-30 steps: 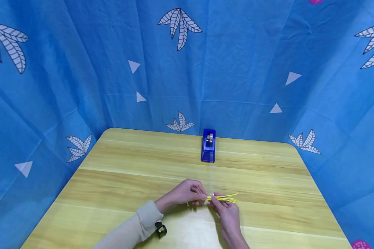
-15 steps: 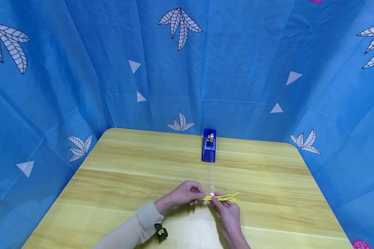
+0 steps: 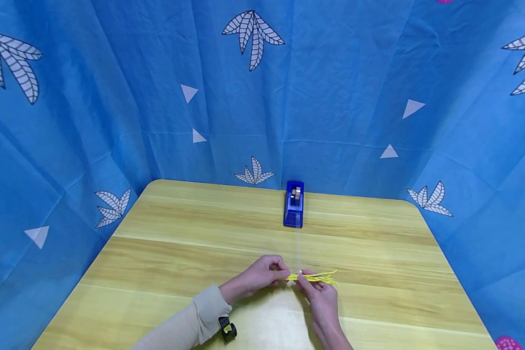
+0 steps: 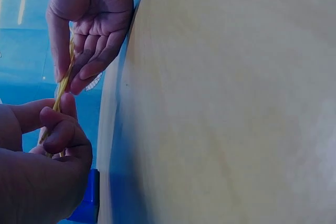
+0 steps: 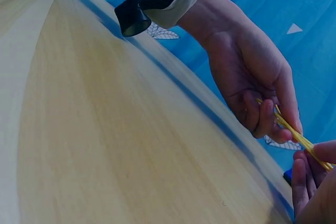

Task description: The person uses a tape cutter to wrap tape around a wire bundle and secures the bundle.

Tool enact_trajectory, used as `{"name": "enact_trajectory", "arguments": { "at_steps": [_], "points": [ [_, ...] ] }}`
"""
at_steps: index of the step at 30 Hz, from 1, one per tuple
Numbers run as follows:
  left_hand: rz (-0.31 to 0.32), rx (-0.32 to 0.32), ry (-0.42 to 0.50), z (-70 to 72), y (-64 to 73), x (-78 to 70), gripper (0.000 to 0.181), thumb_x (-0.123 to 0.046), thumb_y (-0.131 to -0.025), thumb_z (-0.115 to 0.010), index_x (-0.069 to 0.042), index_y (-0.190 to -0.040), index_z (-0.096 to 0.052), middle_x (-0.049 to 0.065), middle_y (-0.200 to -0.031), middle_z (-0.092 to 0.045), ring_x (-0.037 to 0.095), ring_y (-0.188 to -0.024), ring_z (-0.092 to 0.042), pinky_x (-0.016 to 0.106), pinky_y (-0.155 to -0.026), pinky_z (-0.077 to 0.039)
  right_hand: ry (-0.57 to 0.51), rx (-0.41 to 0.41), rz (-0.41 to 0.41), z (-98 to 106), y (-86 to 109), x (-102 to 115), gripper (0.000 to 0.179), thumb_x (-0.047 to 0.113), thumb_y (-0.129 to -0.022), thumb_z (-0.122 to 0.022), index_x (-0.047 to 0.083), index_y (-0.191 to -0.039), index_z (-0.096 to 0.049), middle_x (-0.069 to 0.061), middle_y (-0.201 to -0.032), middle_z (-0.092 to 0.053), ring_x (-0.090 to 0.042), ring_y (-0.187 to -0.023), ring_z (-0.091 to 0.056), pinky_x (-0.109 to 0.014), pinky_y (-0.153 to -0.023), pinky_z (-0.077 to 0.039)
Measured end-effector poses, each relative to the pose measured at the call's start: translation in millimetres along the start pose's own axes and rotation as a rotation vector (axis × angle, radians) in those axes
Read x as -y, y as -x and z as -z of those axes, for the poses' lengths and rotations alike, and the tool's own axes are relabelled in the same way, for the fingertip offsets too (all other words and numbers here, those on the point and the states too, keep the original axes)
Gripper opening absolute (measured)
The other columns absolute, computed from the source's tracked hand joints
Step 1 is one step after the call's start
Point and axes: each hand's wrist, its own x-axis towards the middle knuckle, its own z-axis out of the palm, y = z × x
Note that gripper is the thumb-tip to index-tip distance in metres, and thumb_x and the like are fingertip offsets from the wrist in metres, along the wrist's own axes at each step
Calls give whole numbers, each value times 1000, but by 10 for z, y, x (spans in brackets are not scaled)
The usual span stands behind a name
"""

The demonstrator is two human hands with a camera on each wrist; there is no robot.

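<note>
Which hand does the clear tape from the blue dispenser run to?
The right hand: the clear tape meets it at the yellow strands, while the left hand pinches those strands apart from the tape.

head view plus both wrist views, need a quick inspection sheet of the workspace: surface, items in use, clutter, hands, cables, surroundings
Surface: light wood-grain table, rounded far corners.
Items in use: bundle of yellow strands, loose ends spread to the right; blue tape dispenser near the far edge, a clear strip running from it toward the hands.
Clutter: nothing seen.
Hands: left hand and right hand both pinch the bundle; black strapped device on the left wrist.
Cables: nothing seen, though the strands' material is unclear.
Surroundings: blue printed cloth behind and at both sides.
</note>
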Motion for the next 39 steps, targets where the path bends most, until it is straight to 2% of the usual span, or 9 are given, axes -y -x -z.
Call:
{"name": "enact_trajectory", "arguments": {
  "at_steps": [12, 15, 19, 24, 28, 32, 35, 39],
  "points": [
    [-60, -51, -80, -28, -20, 32, 7, -3, -95, -71, 4, -96, -70, 5, -91, -72, 14, -72, -60, 21, -63, -49, 1, 2, -6, 13, -16, -23, 22, 5, -94, -74, -4, -113, -68, 1, -89, -77, -9, -80, -74, -25, -82, -62],
    [-65, -58, -97, -32, -22, 40, 6, -4, -96, -71, 3, -95, -71, 5, -90, -73, 14, -74, -63, 21, -63, -50, -19, 21, -19, 25, -6, -6, 32, 6, -95, -73, -8, -122, -63, 0, -94, -76, -8, -84, -74, -25, -86, -61],
    [-70, -67, -120, -12, -33, 45, 6, -4, -96, -71, 1, -95, -71, 4, -91, -73, 14, -77, -65, 22, -65, -52, -46, 56, -38, 78, -25, 69, 53, 11, -97, -73, -10, -139, -48, 1, -106, -71, -8, -91, -73, -27, -94, -59],
    [-74, -67, -127, 7, -49, 41, 4, -3, -96, -71, 1, -95, -71, 4, -90, -73, 15, -76, -65, 22, -65, -53, -44, 28, -25, 261, -96, 257, 70, 22, -99, -73, 1, -153, -34, 4, -107, -74, -7, -98, -71, -26, -97, -56],
    [-84, -66, -157, 19, -54, 35, 5, -5, -96, -71, 1, -95, -70, 3, -90, -73, 15, -77, -66, 22, -65, -54, 58, 7, 60, 365, -134, 426, 63, 27, -100, -71, 5, -151, -41, 7, -109, -75, -8, -103, -70, -25, -97, -53],
    [-113, -63, -185, 19, -59, 23, 6, -6, -95, -72, 0, -95, -71, 4, -91, -73, 16, -77, -66, 22, -65, -54, 206, 16, 201, 372, -174, 575, 46, 16, -98, -73, -5, -136, -56, 3, -110, -75, -11, -103, -72, -21, -94, -56],
    [-114, -60, -190, 18, -63, 18, 6, -6, -95, -72, -1, -95, -71, 5, -91, -74, 16, -76, -65, 22, -65, -54, 350, 91, 291, 352, -216, 681, 37, 10, -97, -73, -9, -127, -63, -8, -110, -76, -11, -99, -72, -18, -91, -56],
    [-105, -60, -196, 12, -65, 25, 6, -7, -95, -73, -1, -95, -72, 4, -91, -74, 15, -75, -64, 21, -64, -53, 514, 256, 309, 326, -273, 806, 32, 13, -99, -71, -8, -123, -67, -21, -114, -74, -12, -98, -73, -21, -91, -58]
  ]
}}
